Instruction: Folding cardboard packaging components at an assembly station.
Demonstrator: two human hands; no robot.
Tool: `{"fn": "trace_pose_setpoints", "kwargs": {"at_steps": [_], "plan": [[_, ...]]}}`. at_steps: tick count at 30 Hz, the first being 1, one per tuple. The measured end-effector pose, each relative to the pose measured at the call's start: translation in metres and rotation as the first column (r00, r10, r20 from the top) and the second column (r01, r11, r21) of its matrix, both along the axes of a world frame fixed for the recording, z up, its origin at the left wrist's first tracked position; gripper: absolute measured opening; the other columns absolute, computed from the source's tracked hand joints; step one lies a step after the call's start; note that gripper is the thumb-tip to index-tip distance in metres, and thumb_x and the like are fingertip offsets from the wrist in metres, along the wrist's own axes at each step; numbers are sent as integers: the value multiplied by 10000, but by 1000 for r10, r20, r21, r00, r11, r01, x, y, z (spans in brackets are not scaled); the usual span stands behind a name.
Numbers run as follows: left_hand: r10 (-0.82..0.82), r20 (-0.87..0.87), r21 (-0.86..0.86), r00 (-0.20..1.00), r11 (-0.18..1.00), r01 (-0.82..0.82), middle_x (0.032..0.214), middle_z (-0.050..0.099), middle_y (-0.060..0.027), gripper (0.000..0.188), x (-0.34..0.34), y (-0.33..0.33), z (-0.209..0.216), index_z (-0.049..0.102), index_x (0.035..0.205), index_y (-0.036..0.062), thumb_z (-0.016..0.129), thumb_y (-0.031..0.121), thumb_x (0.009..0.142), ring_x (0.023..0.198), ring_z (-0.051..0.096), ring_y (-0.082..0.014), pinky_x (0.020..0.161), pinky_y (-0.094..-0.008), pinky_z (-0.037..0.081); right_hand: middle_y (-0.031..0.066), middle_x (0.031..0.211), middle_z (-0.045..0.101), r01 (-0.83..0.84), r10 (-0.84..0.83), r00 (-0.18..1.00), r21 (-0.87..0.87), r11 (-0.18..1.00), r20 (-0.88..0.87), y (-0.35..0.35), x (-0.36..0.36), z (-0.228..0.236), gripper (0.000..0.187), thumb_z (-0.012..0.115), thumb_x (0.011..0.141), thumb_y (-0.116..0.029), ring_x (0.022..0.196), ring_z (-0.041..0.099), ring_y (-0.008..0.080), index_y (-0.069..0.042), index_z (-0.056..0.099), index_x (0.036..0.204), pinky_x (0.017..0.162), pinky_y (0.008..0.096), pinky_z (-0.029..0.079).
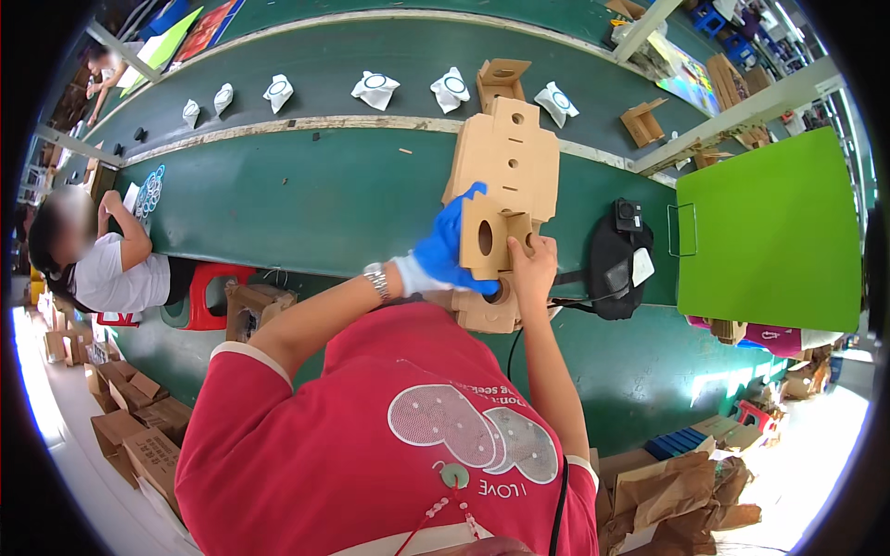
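My left hand (445, 248), in a blue glove, grips the left side of a partly folded brown cardboard insert (471, 259) with an oval hole in its face. From the right, my bare right hand (536, 267) closes on the same insert, thumb against its folded flap. Beneath and beyond the insert, flat die-cut cardboard blanks (533, 181) with round holes and slits lie on the green table (371, 185). The near end of the blanks sticks out below my hands, close to my body.
White wrapped packets (375, 90) and folded cardboard inserts (642, 122) sit on the conveyor belt (315, 56) beyond the table. A black bag (614, 264) with a small camera lies at right, beside a green board (769, 232). A co-worker (107, 246) sits at left.
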State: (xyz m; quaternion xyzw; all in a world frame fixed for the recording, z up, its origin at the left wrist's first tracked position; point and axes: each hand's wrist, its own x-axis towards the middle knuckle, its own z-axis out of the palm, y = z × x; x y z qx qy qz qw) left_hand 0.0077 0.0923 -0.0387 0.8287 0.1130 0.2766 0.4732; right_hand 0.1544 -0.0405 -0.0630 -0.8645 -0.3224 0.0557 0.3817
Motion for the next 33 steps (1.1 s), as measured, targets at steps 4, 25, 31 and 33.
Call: {"fn": "trace_pose_setpoints", "kwargs": {"at_steps": [4, 25, 31, 33], "plan": [[-98, -53, 211, 994, 972, 107, 1376, 473, -178, 1114, 60, -5, 22, 325, 1461, 51, 822, 597, 627, 1303, 435, -373, 1146, -465, 270, 174, 916, 606, 63, -58, 997, 104, 993, -50, -2, 4, -9, 253, 744, 805, -176, 836, 603, 367, 43, 649, 890, 752, 421, 490], [9, -144, 7, 990, 1000, -8, 1435, 436, -208, 967, -22, -7, 9, 283, 1506, 42, 822, 247, 729, 1288, 462, -398, 1056, -431, 413, 150, 930, 539, -338, 361, 930, -237, 911, 61, 27, 20, 19, 270, 753, 738, -76, 860, 597, 361, -10, 535, 883, 736, 433, 506], [-249, -380, 61, 891, 954, 293, 1348, 526, -214, 893, -19, 36, -16, 300, 1505, 62, 800, 197, 777, 1192, 551, -383, 1025, -439, 446, 134, 901, 542, -634, 604, 764, -89, 769, -227, 42, 13, 23, 220, 713, 727, -21, 869, 592, 340, -7, 555, 879, 774, 414, 503], [-251, -321, 148, 913, 939, 310, 1308, 554, -200, 845, -13, 43, -29, 323, 1490, 63, 779, 205, 793, 1148, 576, -374, 997, -429, 464, 136, 909, 549, -633, 603, 765, -91, 769, -225, 39, 18, 20, 206, 701, 727, -21, 887, 591, 338, -9, 572, 887, 788, 417, 505]]}}
